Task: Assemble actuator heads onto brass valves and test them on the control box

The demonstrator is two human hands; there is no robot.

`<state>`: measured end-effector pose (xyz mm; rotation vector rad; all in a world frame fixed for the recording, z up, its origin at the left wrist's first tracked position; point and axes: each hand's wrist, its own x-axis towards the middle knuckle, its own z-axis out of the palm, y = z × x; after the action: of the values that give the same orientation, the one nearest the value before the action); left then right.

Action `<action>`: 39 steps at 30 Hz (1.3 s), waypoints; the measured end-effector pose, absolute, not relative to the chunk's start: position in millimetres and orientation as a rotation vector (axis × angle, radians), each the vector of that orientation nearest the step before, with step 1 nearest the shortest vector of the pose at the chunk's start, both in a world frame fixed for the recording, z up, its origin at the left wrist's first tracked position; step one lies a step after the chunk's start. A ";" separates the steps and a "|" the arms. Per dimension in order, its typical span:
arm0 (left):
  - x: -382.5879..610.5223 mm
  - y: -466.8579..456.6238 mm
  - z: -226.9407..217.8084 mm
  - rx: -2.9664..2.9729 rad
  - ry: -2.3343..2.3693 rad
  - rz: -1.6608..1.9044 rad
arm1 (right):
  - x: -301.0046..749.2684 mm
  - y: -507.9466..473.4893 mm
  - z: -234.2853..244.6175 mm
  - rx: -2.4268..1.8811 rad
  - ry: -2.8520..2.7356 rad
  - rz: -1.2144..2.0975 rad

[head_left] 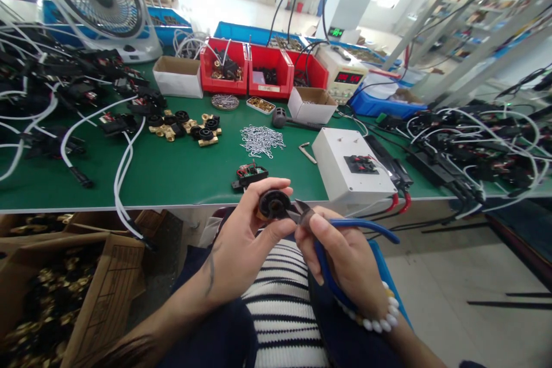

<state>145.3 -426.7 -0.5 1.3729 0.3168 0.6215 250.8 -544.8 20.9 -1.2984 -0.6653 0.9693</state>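
Between its thumb and fingers, my left hand (245,247) grips a round black fitting (275,204) with a hole in its face. My right hand (340,259) is closed on blue-handled cutting pliers (328,259). Their open jaws are at the right rim of the fitting; whether they touch it I cannot tell. Just beyond my left hand lies a small circuit board in a black housing (250,174). A heap of small silver wire clips (262,140) is farther back, with brass and black fittings (185,125) to its left.
A white box with switches (351,164) stands at right, a hex key (307,153) beside it. Red bins (269,72), white cartons (177,76) and a power supply (344,75) line the back. Cabled assemblies crowd both sides. A carton of parts (103,299) sits below left.
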 end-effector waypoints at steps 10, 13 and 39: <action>144.1 -428.6 -10.7 1.676 0.278 0.862 | 244.5 -544.0 21.1 -1.231 -0.616 1.032; 143.2 -428.2 -9.6 1.680 0.285 0.852 | 240.6 -542.8 19.6 -1.209 -0.620 0.981; 133.0 -414.6 1.3 1.799 0.348 0.683 | 242.9 -534.7 21.1 -1.195 -0.668 1.032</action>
<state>133.0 -414.6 1.3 1.7991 0.3479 0.6832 242.9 -534.7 21.1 -1.1946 -0.6683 1.0318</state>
